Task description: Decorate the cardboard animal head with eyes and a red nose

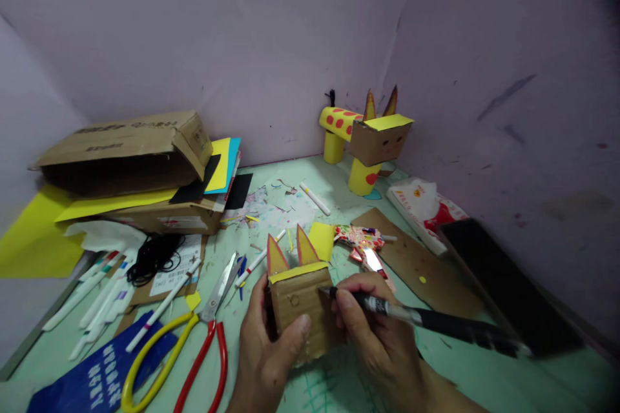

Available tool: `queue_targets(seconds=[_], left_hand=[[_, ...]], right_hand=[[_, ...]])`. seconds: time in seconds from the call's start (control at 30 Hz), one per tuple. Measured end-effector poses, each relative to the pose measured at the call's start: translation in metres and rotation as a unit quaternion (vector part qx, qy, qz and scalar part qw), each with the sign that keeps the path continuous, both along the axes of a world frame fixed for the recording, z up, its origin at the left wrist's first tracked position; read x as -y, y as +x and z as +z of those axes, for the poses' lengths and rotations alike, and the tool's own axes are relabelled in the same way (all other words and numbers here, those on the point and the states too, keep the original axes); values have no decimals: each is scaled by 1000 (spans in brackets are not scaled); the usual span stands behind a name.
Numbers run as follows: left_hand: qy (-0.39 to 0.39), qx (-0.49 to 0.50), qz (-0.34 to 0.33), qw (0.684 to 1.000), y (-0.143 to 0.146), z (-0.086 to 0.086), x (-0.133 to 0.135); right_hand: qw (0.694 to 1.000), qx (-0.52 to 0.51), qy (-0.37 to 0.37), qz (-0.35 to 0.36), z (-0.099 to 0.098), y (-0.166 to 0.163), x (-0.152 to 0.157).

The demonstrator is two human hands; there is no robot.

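My left hand (271, 342) grips a small cardboard box (303, 329) with two pointed ears, yellow inside with red edges, and a yellow strip along its top edge. One small circle is drawn on the left of its front face. A black marker pen (411, 315) is pinched in my right hand (372, 329), its tip at or very close to the right side of that face. Left of the box lie large scissors (213, 310), blades apart, with one yellow and one red handle.
At the back right stands a yellow, red-spotted animal figure (364, 171) with a cardboard head. Cardboard boxes (130, 135) and coloured paper fill the left, above white markers (104, 297) and black cord (154, 258). A hot glue gun (361, 240), tissue pack (421, 206) and black phone-like slab (504, 284) lie right.
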State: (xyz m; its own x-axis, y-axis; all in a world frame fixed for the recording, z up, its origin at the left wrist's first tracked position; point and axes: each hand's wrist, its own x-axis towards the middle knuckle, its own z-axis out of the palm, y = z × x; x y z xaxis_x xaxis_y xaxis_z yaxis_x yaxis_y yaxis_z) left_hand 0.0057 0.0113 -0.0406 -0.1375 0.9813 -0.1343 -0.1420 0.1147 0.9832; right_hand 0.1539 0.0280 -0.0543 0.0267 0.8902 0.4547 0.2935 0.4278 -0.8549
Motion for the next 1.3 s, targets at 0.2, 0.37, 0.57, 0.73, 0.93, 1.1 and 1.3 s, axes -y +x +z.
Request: queue_targets(seconds=[0.2,0.37,0.57,0.73,0.93,1.1,1.3], left_hand=[[1,5,-7,1000,0,-1,-1],[-7,10,-9,1000,-1,-2,-1],[-3,-5,9,1000,0,-2,0],[-9,-5,7,1000,0,-1,0],[-12,-7,8,1000,0,0,0],[-8,-5,3,1000,0,0,0],[4,-7,6,1000,1,0,0]], right_hand=[[1000,-2,7,-19,-2,1,-1],[1000,9,12,5,-1,2,-2],[1000,-2,14,-6,0,2,-3],[1000,-5,-11,22,-2,2,-1],[999,-14,-26,19,-8,4,1],[999,-6,-15,33,-7,5,0],[1000,3,16,5,0,3,-2]])
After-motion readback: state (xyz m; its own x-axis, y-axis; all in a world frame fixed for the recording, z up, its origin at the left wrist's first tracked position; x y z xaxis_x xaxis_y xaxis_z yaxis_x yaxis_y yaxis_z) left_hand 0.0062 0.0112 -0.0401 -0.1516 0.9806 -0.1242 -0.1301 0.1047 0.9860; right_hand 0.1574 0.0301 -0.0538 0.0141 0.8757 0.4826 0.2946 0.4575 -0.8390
